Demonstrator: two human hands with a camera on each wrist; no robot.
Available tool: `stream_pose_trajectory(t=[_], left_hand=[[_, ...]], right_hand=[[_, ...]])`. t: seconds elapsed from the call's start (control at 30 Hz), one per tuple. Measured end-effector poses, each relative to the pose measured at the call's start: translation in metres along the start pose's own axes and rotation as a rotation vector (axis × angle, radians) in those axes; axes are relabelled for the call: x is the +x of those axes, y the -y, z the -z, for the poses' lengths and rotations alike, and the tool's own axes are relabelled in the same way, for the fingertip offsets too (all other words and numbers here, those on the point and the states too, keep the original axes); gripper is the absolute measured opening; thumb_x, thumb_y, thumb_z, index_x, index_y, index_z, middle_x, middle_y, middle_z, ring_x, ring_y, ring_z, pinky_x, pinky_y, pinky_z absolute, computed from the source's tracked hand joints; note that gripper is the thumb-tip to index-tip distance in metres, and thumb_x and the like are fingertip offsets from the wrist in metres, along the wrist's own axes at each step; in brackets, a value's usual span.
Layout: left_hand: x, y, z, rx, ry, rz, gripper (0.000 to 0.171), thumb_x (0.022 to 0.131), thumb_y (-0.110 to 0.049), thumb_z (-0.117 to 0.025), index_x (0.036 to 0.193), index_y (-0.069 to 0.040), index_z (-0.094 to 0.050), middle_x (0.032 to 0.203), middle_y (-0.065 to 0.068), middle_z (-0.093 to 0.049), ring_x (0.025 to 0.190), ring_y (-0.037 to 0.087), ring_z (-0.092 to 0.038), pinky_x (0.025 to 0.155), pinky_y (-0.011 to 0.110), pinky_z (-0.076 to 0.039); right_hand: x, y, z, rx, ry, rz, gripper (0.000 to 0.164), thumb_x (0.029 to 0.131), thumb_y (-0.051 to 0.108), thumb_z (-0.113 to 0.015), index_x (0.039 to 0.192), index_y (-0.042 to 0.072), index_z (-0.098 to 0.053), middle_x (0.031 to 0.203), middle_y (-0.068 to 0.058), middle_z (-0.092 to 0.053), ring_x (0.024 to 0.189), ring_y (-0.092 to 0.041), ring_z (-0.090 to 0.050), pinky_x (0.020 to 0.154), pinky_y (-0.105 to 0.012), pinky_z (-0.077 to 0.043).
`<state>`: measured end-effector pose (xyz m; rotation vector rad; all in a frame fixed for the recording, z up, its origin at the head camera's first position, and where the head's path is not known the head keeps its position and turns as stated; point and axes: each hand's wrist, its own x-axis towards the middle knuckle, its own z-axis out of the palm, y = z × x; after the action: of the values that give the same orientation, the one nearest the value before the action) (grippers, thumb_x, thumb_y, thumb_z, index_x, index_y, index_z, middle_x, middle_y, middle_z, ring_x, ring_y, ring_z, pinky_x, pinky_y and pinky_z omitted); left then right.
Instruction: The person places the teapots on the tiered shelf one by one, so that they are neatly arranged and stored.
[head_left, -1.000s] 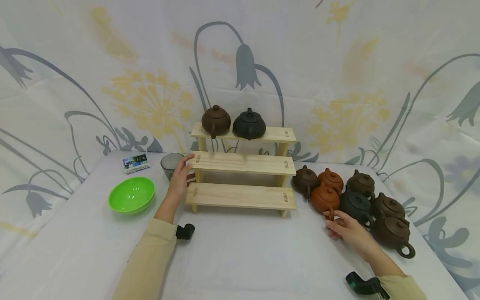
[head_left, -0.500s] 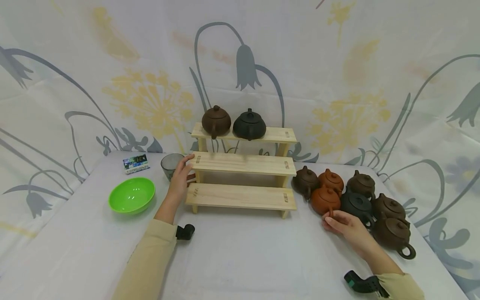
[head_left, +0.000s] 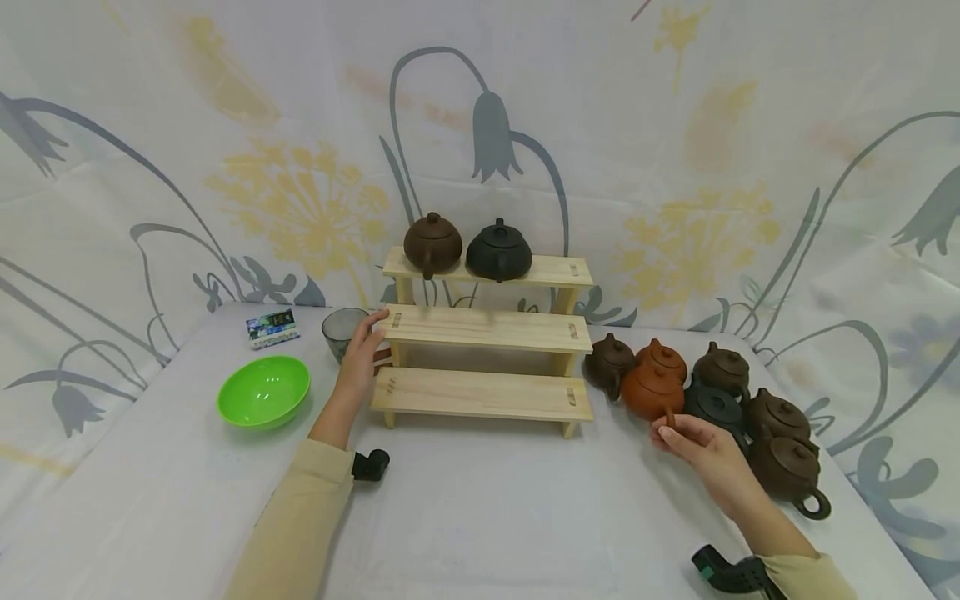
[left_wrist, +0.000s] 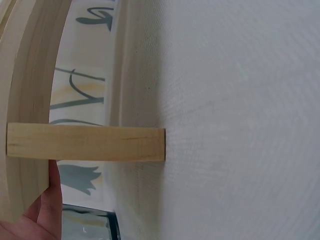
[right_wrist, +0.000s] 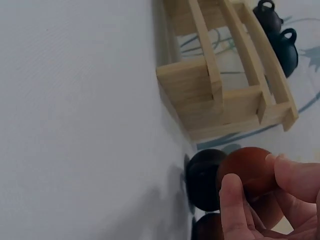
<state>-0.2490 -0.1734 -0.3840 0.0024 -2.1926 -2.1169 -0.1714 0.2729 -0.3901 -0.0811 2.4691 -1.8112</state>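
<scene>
My right hand (head_left: 708, 458) pinches the handle of a reddish-orange teapot (head_left: 651, 392), thumb and fingers meeting at the handle. In the right wrist view its rounded body (right_wrist: 250, 167) shows beyond the fingertips, overlapping a dark teapot (right_wrist: 202, 180). On the left, my other hand (head_left: 360, 358) grips the end of the middle board (head_left: 487, 327) of a three-step wooden stand. Its fingers (left_wrist: 50, 212) show below the board in the left wrist view, beside a wooden leg (left_wrist: 85, 142). A brown teapot (head_left: 432, 243) and a black teapot (head_left: 498, 252) sit on the top step.
Several teapots crowd the table's right side, among them a second orange one (head_left: 663, 357), a black one (head_left: 712, 407) and a brown one with a ring handle (head_left: 786, 468). A green bowl (head_left: 262, 392), a small patterned box (head_left: 272, 327) and a glass cup (head_left: 341, 325) stand left.
The held orange teapot has risen slightly, now covering more of the orange one behind it. My right hand has moved up with it, while the left hand stays on the stand.
</scene>
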Motion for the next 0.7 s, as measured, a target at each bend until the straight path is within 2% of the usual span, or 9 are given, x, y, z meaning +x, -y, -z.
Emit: stream_pose_trajectory(t=[0.13, 0.23, 0.4, 0.6, 0.7], left_hand=[[0.001, 0.001, 0.000, 0.011, -0.008, 0.007, 0.043, 0.102, -0.026, -0.028, 0.144, -0.017, -0.031, 0.144, 0.016, -0.032, 0.119, 0.040, -0.042, 0.099, 0.050, -0.032], [0.001, 0.002, 0.000, 0.011, -0.013, 0.007, 0.042, 0.102, -0.026, -0.028, 0.143, -0.017, -0.032, 0.143, 0.015, -0.033, 0.118, 0.040, -0.043, 0.098, 0.049, -0.033], [0.001, 0.002, 0.000, 0.007, -0.007, 0.001, 0.043, 0.102, -0.026, -0.029, 0.143, -0.017, -0.032, 0.143, 0.016, -0.032, 0.119, 0.041, -0.042, 0.098, 0.050, -0.032], [0.001, 0.001, 0.000, 0.000, 0.001, 0.004, 0.043, 0.102, -0.027, -0.029, 0.144, -0.016, -0.031, 0.143, 0.017, -0.032, 0.121, 0.041, -0.041, 0.099, 0.050, -0.031], [0.000, 0.000, 0.000, -0.004, -0.001, 0.003, 0.043, 0.102, -0.026, -0.029, 0.144, -0.016, -0.031, 0.143, 0.017, -0.032, 0.120, 0.041, -0.042, 0.099, 0.050, -0.031]], right_hand=[[0.001, 0.009, 0.001, -0.023, 0.012, 0.041, 0.037, 0.095, 0.015, -0.055, 0.114, -0.016, -0.051, 0.101, -0.005, -0.064, 0.090, -0.007, -0.063, 0.080, -0.022, -0.048], [0.003, 0.017, 0.001, -0.003, 0.027, 0.076, 0.035, 0.095, 0.014, -0.054, 0.113, -0.016, -0.051, 0.099, 0.001, -0.064, 0.091, -0.006, -0.063, 0.080, -0.019, -0.047], [0.007, 0.033, -0.001, 0.085, 0.062, 0.134, 0.027, 0.095, 0.011, -0.054, 0.109, -0.012, -0.055, 0.097, 0.004, -0.065, 0.091, -0.006, -0.063, 0.081, -0.017, -0.046], [0.015, 0.056, -0.004, 0.153, 0.104, 0.180, 0.019, 0.095, 0.012, -0.054, 0.108, -0.001, -0.059, 0.101, 0.003, -0.061, 0.094, -0.006, -0.063, 0.084, -0.013, -0.043], [0.021, 0.068, -0.008, 0.185, 0.116, 0.192, 0.019, 0.095, 0.013, -0.055, 0.109, 0.000, -0.058, 0.102, 0.001, -0.060, 0.095, -0.006, -0.063, 0.086, -0.016, -0.043]])
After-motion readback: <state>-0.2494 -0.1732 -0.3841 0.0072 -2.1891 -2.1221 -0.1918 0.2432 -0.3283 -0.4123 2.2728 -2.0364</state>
